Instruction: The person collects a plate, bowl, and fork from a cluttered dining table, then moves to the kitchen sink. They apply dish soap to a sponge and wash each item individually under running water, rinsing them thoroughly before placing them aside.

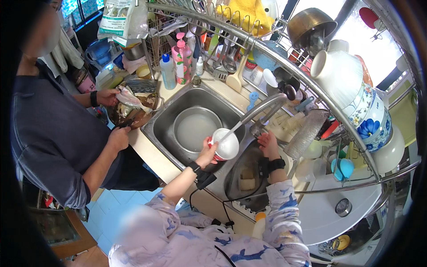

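Observation:
My left hand (207, 154) grips a white and red cup (226, 145) by its side, over the divider between two steel sink basins. Water from the curved faucet (263, 108) runs into the cup. At the base of that faucet, the fingers of my right hand (268, 144) are at the faucet handle (256, 129); whether they grip it or only touch it is unclear. A round metal basin (197, 128) of cloudy water rests in the left sink basin (159, 130). Pale blocks (247, 184) lie in the smaller right sink basin (231, 187).
To the left, another person (63, 133) holds a fish (128, 98) and a dark-handled tool over a round chopping board (141, 120). Bottles (167, 71) stand behind the sink. A curved steel rack (213, 16) bears utensils and stacked bowls (370, 123).

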Demonstrator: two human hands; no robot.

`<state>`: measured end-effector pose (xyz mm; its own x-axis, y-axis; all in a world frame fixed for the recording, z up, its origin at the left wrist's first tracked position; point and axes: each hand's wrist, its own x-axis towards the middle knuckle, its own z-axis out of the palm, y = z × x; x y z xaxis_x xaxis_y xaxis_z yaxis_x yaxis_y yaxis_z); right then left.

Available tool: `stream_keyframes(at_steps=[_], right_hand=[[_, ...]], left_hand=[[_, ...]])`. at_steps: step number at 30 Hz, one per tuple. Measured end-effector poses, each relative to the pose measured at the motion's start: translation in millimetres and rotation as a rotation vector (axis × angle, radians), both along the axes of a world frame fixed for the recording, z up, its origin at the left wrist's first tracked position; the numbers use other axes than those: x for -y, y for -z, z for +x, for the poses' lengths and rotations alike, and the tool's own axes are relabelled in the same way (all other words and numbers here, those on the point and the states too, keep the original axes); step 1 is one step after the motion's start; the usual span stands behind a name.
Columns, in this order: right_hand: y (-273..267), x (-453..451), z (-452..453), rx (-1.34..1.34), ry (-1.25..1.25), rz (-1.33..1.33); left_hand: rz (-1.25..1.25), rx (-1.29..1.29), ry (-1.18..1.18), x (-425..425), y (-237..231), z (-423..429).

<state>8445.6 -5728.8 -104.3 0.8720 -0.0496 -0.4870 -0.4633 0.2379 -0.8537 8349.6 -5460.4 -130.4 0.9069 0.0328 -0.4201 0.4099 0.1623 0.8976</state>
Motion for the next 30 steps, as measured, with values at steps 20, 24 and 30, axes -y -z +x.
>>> stream_keyframes(at_steps=[20,24,30], right_hand=[[-84.2,-68.9,-127.9,0.487,0.235,0.156],[-132.4,-74.2,-242.4,0.7,-0.061,-0.038],[-181.4,-33.7,-404.4,0.601,-0.012,-0.1]], left_hand=[[1.38,0.682,0.195,-52.3,-110.2,-54.2],[1.286,0.707,0.176,-64.2,-98.0,-52.9],[1.337,0.853,0.111,-67.8,-80.7,-65.0]])
